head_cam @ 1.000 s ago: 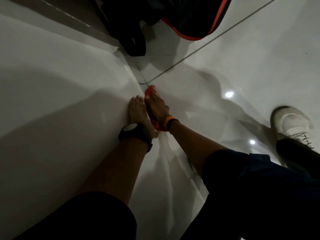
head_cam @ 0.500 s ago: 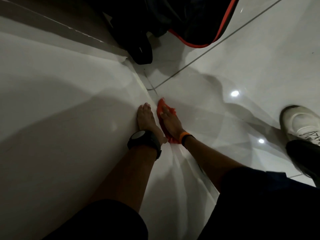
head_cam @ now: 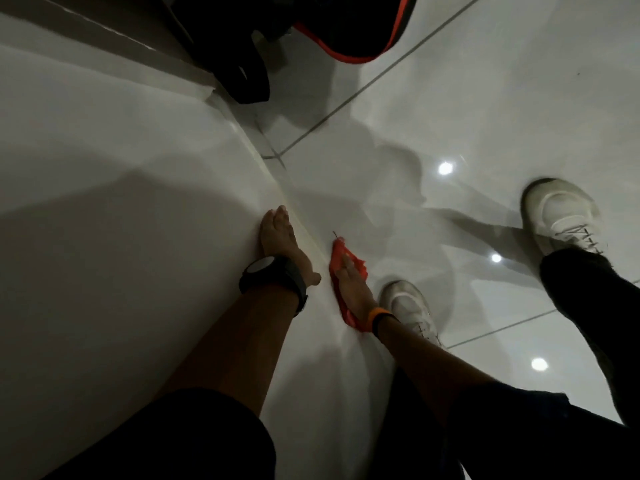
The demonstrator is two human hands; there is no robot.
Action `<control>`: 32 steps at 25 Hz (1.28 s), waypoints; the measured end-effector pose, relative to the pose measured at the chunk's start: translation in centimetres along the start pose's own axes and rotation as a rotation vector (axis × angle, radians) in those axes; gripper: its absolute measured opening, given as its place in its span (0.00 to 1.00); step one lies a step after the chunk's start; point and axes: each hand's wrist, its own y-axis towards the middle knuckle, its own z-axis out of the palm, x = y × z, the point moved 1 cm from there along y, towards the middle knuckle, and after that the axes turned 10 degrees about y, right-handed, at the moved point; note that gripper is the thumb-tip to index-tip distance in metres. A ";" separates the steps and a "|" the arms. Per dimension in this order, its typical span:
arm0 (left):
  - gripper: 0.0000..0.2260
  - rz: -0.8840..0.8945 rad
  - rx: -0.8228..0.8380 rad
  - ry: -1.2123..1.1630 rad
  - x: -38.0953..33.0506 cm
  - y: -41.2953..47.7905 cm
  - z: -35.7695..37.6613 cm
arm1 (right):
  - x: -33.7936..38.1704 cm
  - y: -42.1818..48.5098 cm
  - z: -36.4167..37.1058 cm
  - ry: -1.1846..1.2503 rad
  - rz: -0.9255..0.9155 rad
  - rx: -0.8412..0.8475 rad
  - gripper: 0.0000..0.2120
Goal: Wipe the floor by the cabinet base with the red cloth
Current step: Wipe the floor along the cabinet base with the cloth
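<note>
The red cloth point(head_cam: 341, 261) lies on the glossy white tiled floor point(head_cam: 485, 109), right beside the bottom edge of the white cabinet point(head_cam: 114, 188). My right hand point(head_cam: 353, 289), with an orange band on the wrist, presses flat on the cloth, fingers stretched out along it. My left hand point(head_cam: 278, 239), a black watch on its wrist, rests flat against the cabinet face just above the floor, fingers together and holding nothing.
My two white shoes point(head_cam: 410, 311) point(head_cam: 561, 216) stand on the floor to the right of the cloth. A black bag with orange trim point(head_cam: 332, 26) and a black strap point(head_cam: 247, 81) sit at the cabinet's far end. Grout lines cross the tiles.
My right hand has dragged the cloth along the cabinet base toward me, away from the grout-line corner. My left hand slid back along the cabinet face too. A second shoe has come into view.
</note>
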 end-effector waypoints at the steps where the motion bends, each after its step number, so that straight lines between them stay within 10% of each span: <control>1: 0.50 0.010 0.000 0.000 -0.3 -0.1 0.2 | 1.1 0.9 0.6 -0.007 -0.052 0.010 0.26; 6: 0.52 -0.015 -0.023 -0.044 -0.4 0.6 0.0 | 7.4 5.5 2.6 -0.060 -0.224 0.125 0.28; 18: 0.48 0.040 -0.032 -0.028 -0.8 -1.8 0.3 | -4.4 -3.4 -4.3 -0.485 0.190 -0.120 0.23; 24: 0.46 0.040 -0.180 -0.096 -1.1 -4.9 0.6 | 2.0 -7.8 -8.6 -0.174 0.078 -0.200 0.14; 28: 0.29 0.080 -0.589 -0.685 -1.9 -7.9 -2.3 | 10.1 -11.7 -13.4 -0.014 -0.087 -0.291 0.19; 32: 0.17 0.381 -0.503 -1.561 -3.1 -11.9 -8.5 | 17.4 -16.5 -18.3 -0.139 -0.252 -0.299 0.21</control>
